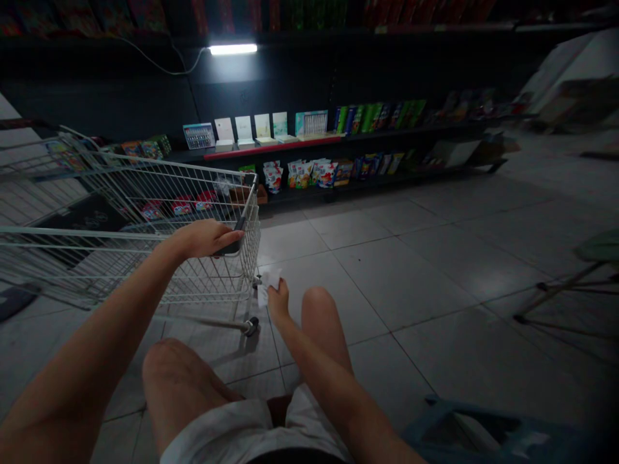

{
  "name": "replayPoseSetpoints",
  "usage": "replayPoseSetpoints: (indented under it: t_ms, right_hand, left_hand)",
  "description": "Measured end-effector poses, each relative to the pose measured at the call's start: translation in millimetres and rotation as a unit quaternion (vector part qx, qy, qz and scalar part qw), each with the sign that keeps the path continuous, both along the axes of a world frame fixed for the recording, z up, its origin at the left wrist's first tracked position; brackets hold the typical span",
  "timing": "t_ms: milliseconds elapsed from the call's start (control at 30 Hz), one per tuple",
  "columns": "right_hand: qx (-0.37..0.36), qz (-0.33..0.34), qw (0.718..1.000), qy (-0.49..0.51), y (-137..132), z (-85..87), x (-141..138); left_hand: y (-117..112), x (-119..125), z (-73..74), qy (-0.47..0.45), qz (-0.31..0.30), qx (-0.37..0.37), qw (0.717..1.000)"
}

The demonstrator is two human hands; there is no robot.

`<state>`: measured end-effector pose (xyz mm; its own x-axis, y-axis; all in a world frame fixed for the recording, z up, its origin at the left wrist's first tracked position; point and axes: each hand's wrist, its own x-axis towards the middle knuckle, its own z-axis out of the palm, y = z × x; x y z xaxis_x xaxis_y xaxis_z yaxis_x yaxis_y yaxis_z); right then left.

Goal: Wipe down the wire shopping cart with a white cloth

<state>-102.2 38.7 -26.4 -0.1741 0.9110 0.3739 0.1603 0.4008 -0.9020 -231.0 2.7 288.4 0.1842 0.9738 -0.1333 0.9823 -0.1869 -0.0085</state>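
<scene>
A metal shopping cart [203, 277] stands at my left, its handle end towards me. My left hand [206, 238] is closed over the dark handle [235, 238] of the cart. Low beside the cart's end, my right hand [278, 299] grips a crumpled white tissue [268, 283]. The tissue is close to the wire frame; whether it touches the wire I cannot tell. A black caster [250, 327] sits on the tiles just below.
Dark store shelves [271, 147] run along the back, bearing boxes and snack bags [300, 174] under a lit tube lamp [233, 49]. A blue plastic stool [488, 428] stands at lower right, a folding stool [570, 290] at the right edge. Grey tiles [425, 270] cover the floor.
</scene>
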Motion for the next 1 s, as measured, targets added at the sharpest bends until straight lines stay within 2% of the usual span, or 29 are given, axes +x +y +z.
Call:
replayPoseSetpoints:
  t_ms: [67, 167, 267, 333, 367, 433, 533, 600, 633, 700, 767, 800, 867, 933, 1000]
  right_hand:
    - [0.015, -0.012, 0.999, 0.042, 1, 23.0, -11]
    - [0.057, 0.022, 0.995, 0.084, 17, 61.4, -33]
    - [0.008, 0.021, 0.996, 0.086, 54, 93.9, -48]
    - [-0.024, 0.017, 0.997, 0.077, 74, 106.0, -53]
    - [-0.025, 0.01, 0.998, 0.063, 77, 107.4, -55]
    - [-0.003, -0.017, 1.0, 0.008, 67, 99.5, -56]
    - [0.031, -0.054, 0.996, -0.059, 26, 70.6, -50]
    - [0.028, -0.023, 0.999, -0.023, 9, 57.9, -39]
    - [0.012, 0.001, 1.0, 0.009, 9, 58.5, -32]
    - [-0.038, 0.006, 0.996, 0.076, 26, 75.4, -21]
    - [-0.078, -0.032, 0.988, 0.131, 52, 106.6, -19]
    - [-0.085, -0.04, 0.984, 0.151, 62, 122.8, -22]
    - [-0.077, -0.012, 0.982, 0.171, 66, 145.5, -33]
    - [-0.053, 0.017, 0.981, 0.183, 46, 147.6, -46]
    - [-0.006, -0.001, 0.98, 0.2, 11, 131.8, -50]
  left_hand:
    - [-2, 1, -0.2, 0.0, 0.003, 0.002, 1.0]
    - [-4, 1, -0.8, 0.016, -0.001, 0.017, 1.0]
    - [-4, 0, -0.7, 0.026, -0.007, 0.021, 0.999]
    - [-4, 0, -0.1, 0.02, -0.007, 0.014, 1.0]
    - [-4, 0, 0.3, 0.017, -0.005, 0.01, 1.0]
    - [-5, 0, 1.1, 0.015, 0.0, 0.005, 1.0]
    - [-8, 0, 2.1, 0.02, -0.004, 0.008, 1.0]
    - [-12, -1, 2.7, 0.02, -0.008, 0.009, 1.0]
    - [-14, -1, 3.1, 0.019, -0.007, 0.006, 1.0]
    - [-18, -3, 4.1, 0.017, -0.003, -0.001, 1.0]
    - [-21, -3, 5.0, 0.017, 0.002, -0.006, 1.0]
    - [-21, -2, 5.4, 0.018, 0.004, -0.008, 1.0]
    - [-22, -1, 5.6, 0.02, 0.007, -0.009, 1.0]
    - [-21, 1, 5.5, 0.021, 0.004, -0.009, 1.0]
    - [-21, 1, 5.0, 0.021, 0.0, -0.007, 1.0]
